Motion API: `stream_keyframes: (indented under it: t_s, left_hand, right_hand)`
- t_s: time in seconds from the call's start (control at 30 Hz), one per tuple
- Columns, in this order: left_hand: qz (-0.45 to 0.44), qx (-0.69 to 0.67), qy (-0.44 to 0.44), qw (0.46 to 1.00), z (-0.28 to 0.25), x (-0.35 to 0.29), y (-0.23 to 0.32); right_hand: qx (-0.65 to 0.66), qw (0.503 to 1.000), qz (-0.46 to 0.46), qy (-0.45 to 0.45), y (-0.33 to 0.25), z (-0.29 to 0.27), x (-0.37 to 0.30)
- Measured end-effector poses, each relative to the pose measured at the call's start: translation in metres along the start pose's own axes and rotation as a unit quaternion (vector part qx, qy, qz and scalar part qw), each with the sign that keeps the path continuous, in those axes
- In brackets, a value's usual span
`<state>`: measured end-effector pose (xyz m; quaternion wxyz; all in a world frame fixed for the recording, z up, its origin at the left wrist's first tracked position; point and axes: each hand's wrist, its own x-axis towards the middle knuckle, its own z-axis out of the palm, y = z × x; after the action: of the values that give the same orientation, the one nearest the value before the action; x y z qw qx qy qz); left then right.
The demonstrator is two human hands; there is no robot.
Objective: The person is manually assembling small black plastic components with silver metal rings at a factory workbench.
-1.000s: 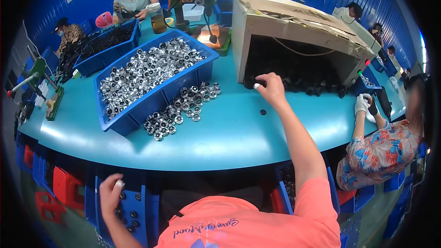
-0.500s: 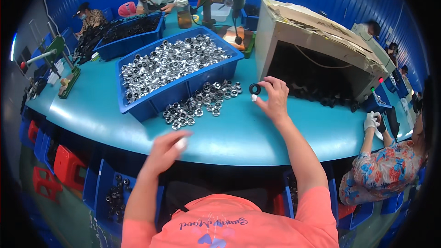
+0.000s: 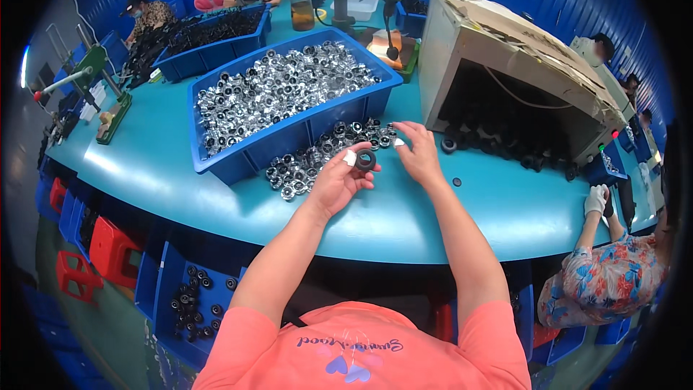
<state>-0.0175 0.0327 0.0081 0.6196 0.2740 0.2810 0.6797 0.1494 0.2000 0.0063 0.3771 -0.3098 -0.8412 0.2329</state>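
Note:
A black rubber ring is pinched in my left hand, whose thumb has a white covering. To its right, my right hand has thumb and fingers apart, with no object visible between them. Its fingertips are close to the right end of a loose heap of shiny metal-and-black round parts on the table; I cannot tell whether they touch. Behind the heap stands a blue bin full of the same shiny parts.
A pale box, open at the front, stands at right with black rings inside. Another black ring and a small black disc lie on the turquoise table. A green hand press stands at left. A gloved co-worker sits at right.
The black ring has passed from my right hand to my left, which moved right and up. My right hand has shifted slightly left and down toward the heap's end. The whole view has shifted a little.

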Motion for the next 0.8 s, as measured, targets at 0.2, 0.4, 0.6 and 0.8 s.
stream_keyframes:
  t_s: [0.2, 0.4, 0.6, 0.8]
  left_hand:
    - [-0.001, -0.016, 0.012, 1.000, -0.005, -0.001, 0.005]
    - [-0.007, -0.022, 0.013, 1.000, -0.001, 0.001, 0.006]
    - [-0.007, -0.034, 0.013, 0.999, -0.004, 0.000, 0.004]
    - [-0.005, -0.037, 0.022, 0.999, -0.003, -0.003, 0.004]
  right_hand:
    - [-0.109, 0.993, -0.024, -0.041, -0.012, 0.021, -0.004]
    - [-0.057, 0.997, -0.038, -0.021, -0.008, 0.019, -0.005]
    - [-0.019, 0.999, 0.017, -0.048, -0.002, 0.016, -0.005]
    - [-0.001, 0.997, 0.047, -0.054, -0.012, 0.010, -0.009]
